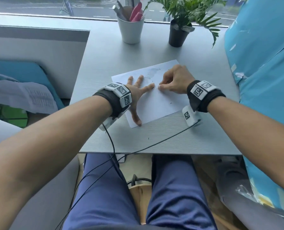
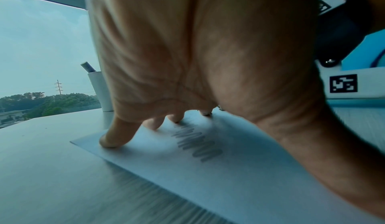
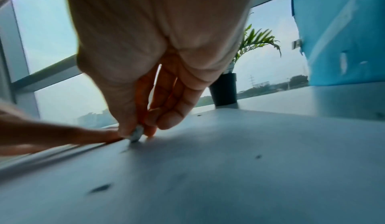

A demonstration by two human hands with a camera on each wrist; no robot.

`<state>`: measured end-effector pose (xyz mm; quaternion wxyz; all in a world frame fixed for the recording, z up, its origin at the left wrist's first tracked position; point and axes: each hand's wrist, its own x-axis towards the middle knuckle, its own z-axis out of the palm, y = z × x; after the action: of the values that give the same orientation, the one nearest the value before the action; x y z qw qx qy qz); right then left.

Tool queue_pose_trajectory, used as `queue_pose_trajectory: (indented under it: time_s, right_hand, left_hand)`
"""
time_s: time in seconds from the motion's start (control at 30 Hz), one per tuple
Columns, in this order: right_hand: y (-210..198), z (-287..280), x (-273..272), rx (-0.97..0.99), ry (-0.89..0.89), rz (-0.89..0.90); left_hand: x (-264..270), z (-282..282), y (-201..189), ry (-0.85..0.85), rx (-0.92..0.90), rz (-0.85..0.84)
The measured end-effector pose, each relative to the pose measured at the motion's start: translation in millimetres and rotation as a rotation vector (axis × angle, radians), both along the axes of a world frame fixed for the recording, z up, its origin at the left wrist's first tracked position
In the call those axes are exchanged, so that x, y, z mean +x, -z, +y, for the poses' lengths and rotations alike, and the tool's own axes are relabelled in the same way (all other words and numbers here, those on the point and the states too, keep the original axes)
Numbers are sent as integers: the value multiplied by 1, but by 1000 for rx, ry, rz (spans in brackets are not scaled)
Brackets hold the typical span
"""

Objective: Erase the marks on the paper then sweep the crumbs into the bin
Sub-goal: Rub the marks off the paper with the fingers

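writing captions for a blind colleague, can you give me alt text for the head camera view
Seen from above, a person's left hand presses flat on a sheet of paper while the right hand pinches a small eraser against it. Dark crumbs dot the sheet on a grey desk.

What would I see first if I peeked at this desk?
Two hands on a white sheet of paper in the middle of the grey desk: the left hand presses it flat with spread fingers, and the right hand pinches a small eraser against it. Grey scribbles remain under the left palm, and dark crumbs dot the sheet.
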<state>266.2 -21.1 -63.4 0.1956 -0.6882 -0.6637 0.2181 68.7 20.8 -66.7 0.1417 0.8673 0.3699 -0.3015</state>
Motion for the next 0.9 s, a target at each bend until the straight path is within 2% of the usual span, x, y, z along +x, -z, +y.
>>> queue_pose_trajectory:
  time_s: [0.07,0.2,0.27,0.4,0.47,0.53,0.67,0.8,0.9]
  right_hand:
    - [-1,-11,-17,-19,-43,23]
    - [3,-44,-52,-146,-257,79]
    - [4,-30,-38,-92,-191,79]
    - [-2,0,6,10,72,0]
    - [-10,1,21,1,155,55]
    - [-14,-4,32,-53,172,82]
    - [0,-20,51,-283,144,-2]
    - [5,-24,59,-303,131,42]
    - [2,-22,59,-323,115,28]
  left_hand:
    - [1,1,2,8,15,-3]
    - [1,1,1,14,15,20]
    - [0,1,0,13,8,21]
    - [-1,1,0,16,-7,3]
    - [-1,2,0,21,-12,8]
    - [-4,4,1,28,-25,-11]
    - [-12,6,4,54,-47,-86]
    - [-24,4,1,34,-47,-115]
    - [-17,-12,-2,58,86,-113]
